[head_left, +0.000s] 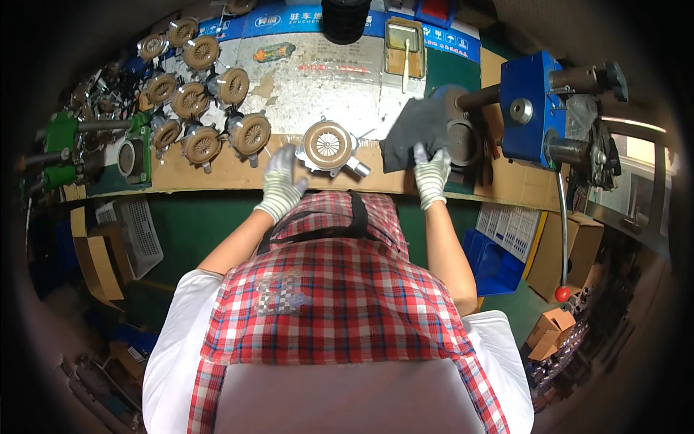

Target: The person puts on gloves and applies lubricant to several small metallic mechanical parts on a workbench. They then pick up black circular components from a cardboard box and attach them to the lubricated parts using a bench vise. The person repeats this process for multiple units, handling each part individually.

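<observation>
In front of me on the bench sits a round brown-rimmed blower unit (327, 144), its finned metal wheel facing up and a short metal pipe at its lower right. My left hand (284, 177), in a striped work glove, is just left of that unit; its fingers are extended and hold nothing that I can see. A dark grey cloth (415, 134) lies bunched to the right. My right hand (432, 172), gloved as well, has its fingers closed on the near edge of this cloth.
Several similar blower units (191, 100) stand at the left, near a green clamp fixture (134, 152). A blue press (524, 108) with a red-knobbed lever (562, 293) rises on the right. At the back are a tray with a brush (405, 54) and a black cylindrical object (345, 22).
</observation>
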The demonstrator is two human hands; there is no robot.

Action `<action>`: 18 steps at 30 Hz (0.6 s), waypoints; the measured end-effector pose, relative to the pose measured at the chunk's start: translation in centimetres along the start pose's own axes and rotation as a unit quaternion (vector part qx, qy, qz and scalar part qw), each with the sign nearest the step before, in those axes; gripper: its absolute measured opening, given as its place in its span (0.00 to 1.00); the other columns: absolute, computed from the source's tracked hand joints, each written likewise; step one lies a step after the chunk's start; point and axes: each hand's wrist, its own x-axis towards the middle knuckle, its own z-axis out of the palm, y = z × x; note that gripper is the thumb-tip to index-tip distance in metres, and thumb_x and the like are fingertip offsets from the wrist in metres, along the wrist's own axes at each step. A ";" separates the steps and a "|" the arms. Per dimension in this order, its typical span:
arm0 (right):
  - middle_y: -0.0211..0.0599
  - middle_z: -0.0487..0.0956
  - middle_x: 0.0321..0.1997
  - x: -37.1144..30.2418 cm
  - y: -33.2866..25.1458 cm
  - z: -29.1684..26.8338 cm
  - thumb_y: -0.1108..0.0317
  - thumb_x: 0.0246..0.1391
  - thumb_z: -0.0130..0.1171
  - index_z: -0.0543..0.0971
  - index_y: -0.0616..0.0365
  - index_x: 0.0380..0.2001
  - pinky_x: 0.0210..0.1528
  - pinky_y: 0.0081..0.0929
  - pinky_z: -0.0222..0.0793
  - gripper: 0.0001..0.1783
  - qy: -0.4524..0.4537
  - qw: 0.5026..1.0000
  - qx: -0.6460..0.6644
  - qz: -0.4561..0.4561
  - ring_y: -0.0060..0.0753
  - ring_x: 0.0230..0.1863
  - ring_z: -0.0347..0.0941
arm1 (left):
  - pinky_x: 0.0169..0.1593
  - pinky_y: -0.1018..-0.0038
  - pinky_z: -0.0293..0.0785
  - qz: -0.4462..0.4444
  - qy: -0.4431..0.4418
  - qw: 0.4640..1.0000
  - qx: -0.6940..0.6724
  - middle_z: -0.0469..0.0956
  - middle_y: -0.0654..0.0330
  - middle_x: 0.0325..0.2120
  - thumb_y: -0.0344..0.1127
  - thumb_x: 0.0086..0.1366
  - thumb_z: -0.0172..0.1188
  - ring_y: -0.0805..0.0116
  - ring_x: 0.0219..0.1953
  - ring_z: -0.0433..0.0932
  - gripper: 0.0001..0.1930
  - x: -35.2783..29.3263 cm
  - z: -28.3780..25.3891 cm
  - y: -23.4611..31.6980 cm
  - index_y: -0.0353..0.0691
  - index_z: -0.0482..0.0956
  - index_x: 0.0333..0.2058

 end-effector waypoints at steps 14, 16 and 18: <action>0.50 0.69 0.62 -6.9 0.3 -6.1 0.58 0.53 0.64 0.74 0.58 0.57 0.64 0.49 0.60 0.29 0.169 0.963 -0.027 -0.209 0.55 0.63 0.64 | 0.65 0.63 0.65 0.001 -0.107 0.965 -0.240 0.75 0.54 0.58 0.57 0.60 0.66 0.56 0.60 0.72 0.38 8.0 -1.1 9.5 0.37 0.70 0.61; 0.50 0.69 0.61 -8.1 -1.0 -7.6 0.59 0.55 0.62 0.75 0.59 0.57 0.64 0.48 0.60 0.27 0.146 0.958 0.006 -0.246 0.55 0.62 0.65 | 0.59 0.66 0.69 -0.053 -0.149 0.908 -0.387 0.79 0.51 0.51 0.57 0.58 0.70 0.59 0.54 0.76 0.38 6.7 -7.0 13.5 0.34 0.73 0.58; 0.50 0.69 0.61 -9.1 -2.0 -8.6 0.59 0.57 0.61 0.75 0.59 0.57 0.65 0.47 0.59 0.26 0.091 0.955 0.054 -0.278 0.54 0.62 0.64 | 0.55 0.70 0.71 -0.076 -0.170 0.873 -0.452 0.81 0.54 0.49 0.54 0.59 0.70 0.65 0.50 0.77 0.34 5.4 -11.7 16.7 0.34 0.75 0.56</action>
